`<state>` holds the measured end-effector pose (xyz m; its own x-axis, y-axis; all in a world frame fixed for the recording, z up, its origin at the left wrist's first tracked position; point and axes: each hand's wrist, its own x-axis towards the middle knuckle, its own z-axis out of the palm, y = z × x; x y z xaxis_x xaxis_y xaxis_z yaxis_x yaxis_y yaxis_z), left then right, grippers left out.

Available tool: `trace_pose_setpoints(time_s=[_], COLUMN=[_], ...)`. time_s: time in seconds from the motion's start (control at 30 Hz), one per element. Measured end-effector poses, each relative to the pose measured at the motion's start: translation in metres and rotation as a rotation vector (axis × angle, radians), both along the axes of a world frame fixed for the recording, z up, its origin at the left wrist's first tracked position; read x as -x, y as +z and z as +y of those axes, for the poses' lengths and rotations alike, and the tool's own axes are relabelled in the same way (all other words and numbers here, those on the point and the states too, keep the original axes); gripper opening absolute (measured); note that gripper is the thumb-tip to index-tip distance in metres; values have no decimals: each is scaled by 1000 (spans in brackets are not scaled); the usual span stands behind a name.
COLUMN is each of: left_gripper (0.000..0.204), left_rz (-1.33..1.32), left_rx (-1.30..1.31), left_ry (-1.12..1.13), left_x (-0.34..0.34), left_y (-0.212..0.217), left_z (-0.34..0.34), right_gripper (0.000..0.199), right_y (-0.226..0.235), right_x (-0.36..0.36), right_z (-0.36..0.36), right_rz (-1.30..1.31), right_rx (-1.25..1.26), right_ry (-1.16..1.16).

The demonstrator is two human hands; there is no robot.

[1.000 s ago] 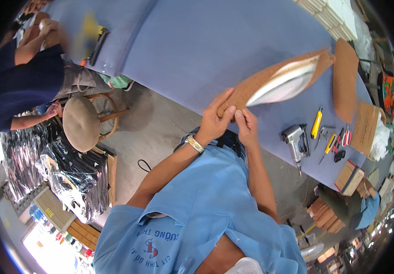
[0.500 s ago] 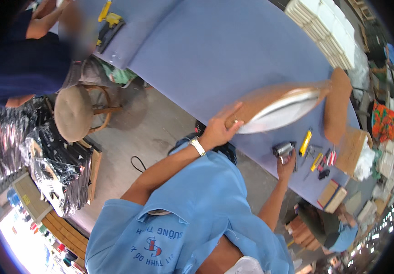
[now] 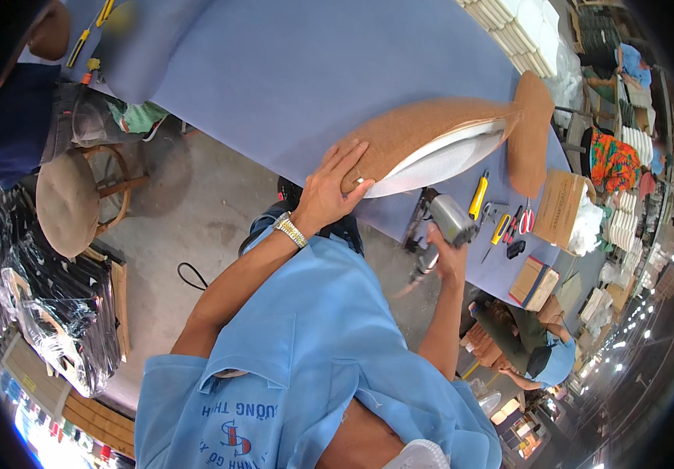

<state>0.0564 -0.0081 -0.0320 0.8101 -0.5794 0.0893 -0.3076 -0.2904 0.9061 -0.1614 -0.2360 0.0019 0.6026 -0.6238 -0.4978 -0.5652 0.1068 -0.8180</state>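
Observation:
A curved brown upholstered panel lies tilted over the table, its white inner side facing me. My left hand grips the panel's near left end, fingers on the brown cover and thumb at the edge. Closed around a grey and black air staple gun is my right hand. The gun is off the table's near edge, just below the panel and apart from it. Part of its handle is hidden by my fingers. Beyond the panel's right end lies another brown upholstered piece.
On the blue-covered table lie yellow cutters, red-handled scissors and a cardboard box. White stacked pads stand at the far right. A round stool and a co-worker are at left. Another person crouches at right.
My right hand has lifted the staple gun off the table and turned it, bringing it left toward me. My left hand stays on the panel. The whole view has shifted.

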Motion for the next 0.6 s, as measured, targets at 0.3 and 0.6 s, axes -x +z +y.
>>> trace_pose_setpoints(time_s=[0.3,0.6], left_gripper=[75,81], left_rz=[-62,-33], left_rx=[19,41], left_ry=[-17,-36], left_x=[6,4], left_y=[-14,-15], left_z=[-2,-1], right_gripper=[64,67], right_y=[61,62], right_x=[-73,-87], right_z=[79,76], right_rz=[-231,-199], right_rx=[198,233], right_ry=[429,495])
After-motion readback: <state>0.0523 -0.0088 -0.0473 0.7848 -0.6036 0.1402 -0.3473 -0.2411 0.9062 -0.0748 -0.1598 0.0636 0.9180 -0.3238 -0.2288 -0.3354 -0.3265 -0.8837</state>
